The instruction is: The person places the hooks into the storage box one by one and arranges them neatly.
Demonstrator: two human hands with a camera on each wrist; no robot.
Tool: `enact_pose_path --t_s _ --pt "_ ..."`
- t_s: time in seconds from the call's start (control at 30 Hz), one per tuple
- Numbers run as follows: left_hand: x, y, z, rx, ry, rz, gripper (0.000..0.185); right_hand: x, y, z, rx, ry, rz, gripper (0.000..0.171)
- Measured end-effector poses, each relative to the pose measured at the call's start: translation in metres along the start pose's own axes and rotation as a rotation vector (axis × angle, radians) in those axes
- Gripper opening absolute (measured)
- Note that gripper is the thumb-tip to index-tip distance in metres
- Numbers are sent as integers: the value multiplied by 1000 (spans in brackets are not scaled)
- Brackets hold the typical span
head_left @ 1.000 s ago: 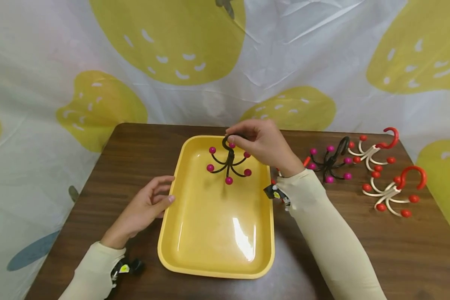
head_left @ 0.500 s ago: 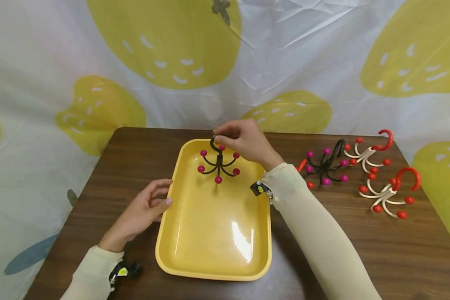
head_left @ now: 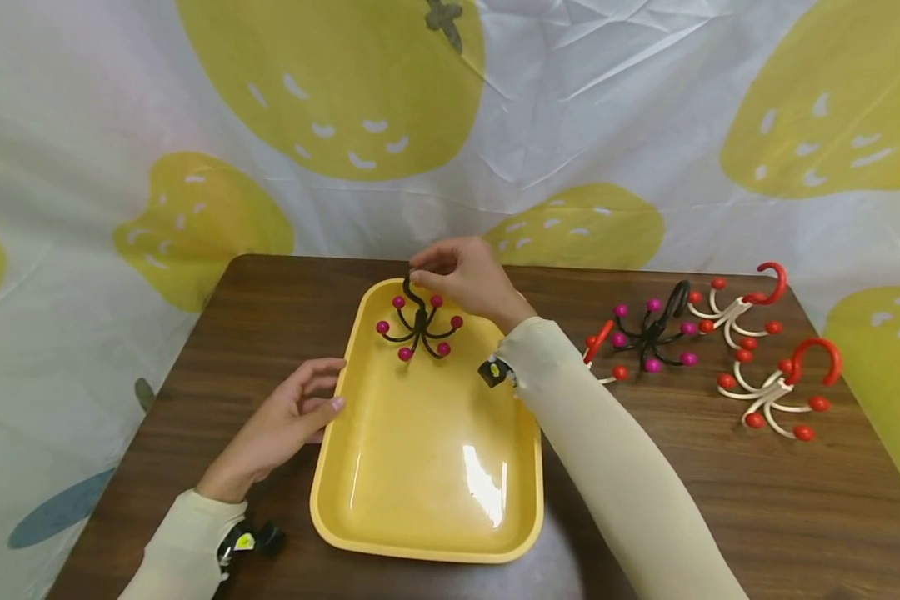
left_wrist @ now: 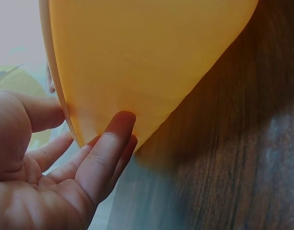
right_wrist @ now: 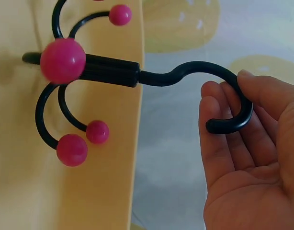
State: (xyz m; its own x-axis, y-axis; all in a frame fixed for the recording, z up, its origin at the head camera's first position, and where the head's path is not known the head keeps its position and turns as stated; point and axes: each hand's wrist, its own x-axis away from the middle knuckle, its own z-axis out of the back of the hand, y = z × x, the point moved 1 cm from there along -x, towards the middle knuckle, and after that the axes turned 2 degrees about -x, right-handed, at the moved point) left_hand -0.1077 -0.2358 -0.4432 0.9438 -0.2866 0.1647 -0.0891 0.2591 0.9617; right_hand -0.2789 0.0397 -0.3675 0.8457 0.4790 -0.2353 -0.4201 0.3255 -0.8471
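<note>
In the head view my right hand (head_left: 468,279) holds a black multi-arm hook hanger (head_left: 420,321) with pink ball tips over the far end of a yellow tray (head_left: 427,554). Thumb and fingers pinch the curved top hook (right_wrist: 204,67), which the right wrist view shows close up; its arms spread out below. My left hand (head_left: 285,417) is at the tray's left side. Seen from the left wrist, the thumb meets the rim and loosely extended fingers (left_wrist: 111,148) touch the outer wall.
Right of the tray lies another black hanger with pink balls (head_left: 651,333). Beside it are white hangers with red hooks and balls, one at the back (head_left: 735,312), one nearer (head_left: 772,396), and one partly hidden by my right sleeve (head_left: 607,367). A lemon-print cloth (head_left: 390,217) hangs behind the table.
My right hand has carried the black hanger left along the tray's far end, and the hanger has turned slightly. The left hand keeps its place at the tray's side.
</note>
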Motion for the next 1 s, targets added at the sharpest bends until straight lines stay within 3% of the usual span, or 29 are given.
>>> enact_pose_path --t_s 0.43,1.0 --pt "0 -3 3 17 -7 8 56 -4 -2 -19 3 -29 5 22" --pt "-5 -1 1 15 -6 15 56 4 -6 -2 -101 10 -4 22"
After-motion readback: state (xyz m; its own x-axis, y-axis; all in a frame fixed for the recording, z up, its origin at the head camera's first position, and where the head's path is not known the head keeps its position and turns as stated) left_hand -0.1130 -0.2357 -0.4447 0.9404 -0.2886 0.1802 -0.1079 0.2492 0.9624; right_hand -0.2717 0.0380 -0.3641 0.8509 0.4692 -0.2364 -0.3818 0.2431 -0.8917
